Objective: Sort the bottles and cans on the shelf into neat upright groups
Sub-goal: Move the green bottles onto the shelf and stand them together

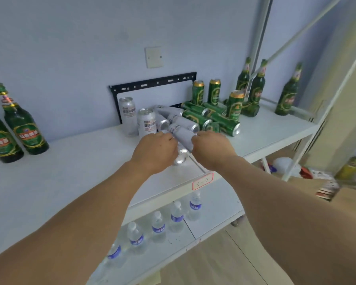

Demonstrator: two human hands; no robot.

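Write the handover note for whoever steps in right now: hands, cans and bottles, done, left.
Left hand and right hand: both reach into the pile around a lying white can; grip hidden.
Done: two white cans upright, three green cans upright, green bottles standing far left and far right.
Left: stand up the toppled white cans and toppled green cans, then group.

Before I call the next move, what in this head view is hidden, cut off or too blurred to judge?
- Left hand and right hand: seen from behind, so the grip on the lying white can is unclear.
- Silver can below: mostly hidden by the left hand.
- Leftmost green bottle: cut by the left frame edge.
- Can labels: too blurred to read.
- Lying green cans: overlapping, count uncertain.
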